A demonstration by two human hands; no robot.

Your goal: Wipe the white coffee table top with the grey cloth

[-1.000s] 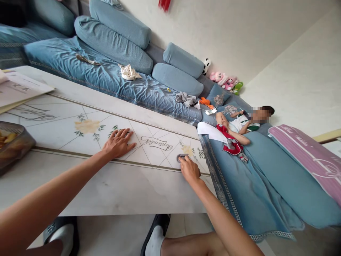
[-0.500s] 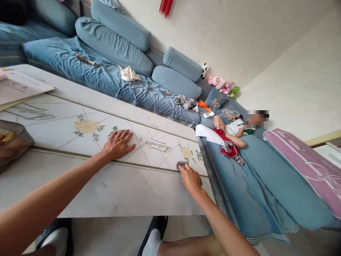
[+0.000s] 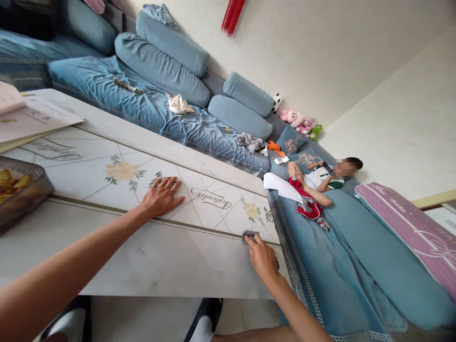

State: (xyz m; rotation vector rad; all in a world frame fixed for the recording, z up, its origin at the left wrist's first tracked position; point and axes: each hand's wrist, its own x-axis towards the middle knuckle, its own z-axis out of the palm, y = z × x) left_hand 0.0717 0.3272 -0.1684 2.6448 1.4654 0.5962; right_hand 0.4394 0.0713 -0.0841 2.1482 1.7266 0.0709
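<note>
My left hand (image 3: 164,197) lies flat on the marble-look table (image 3: 171,266), fingers spread over the printed floral strip (image 3: 210,199). It holds nothing. Toward the table's right end, my right hand (image 3: 262,256) presses a grey cloth (image 3: 249,235) against the tabletop, at the strip's near gold border. The fingers are closed over the cloth, and much of it is hidden under them.
A clear plastic container of yellowish food (image 3: 24,190) and some books (image 3: 39,116) stand at the table's left. Behind runs a blue-covered sofa (image 3: 153,109) with bolsters. A person (image 3: 317,178) reclines at its corner. A pink box-like item (image 3: 409,228) lies at right.
My right hand has slid the cloth slightly toward me, from the patterned strip onto its near border. My left hand stays flat in place. The whole view has shifted a little.
</note>
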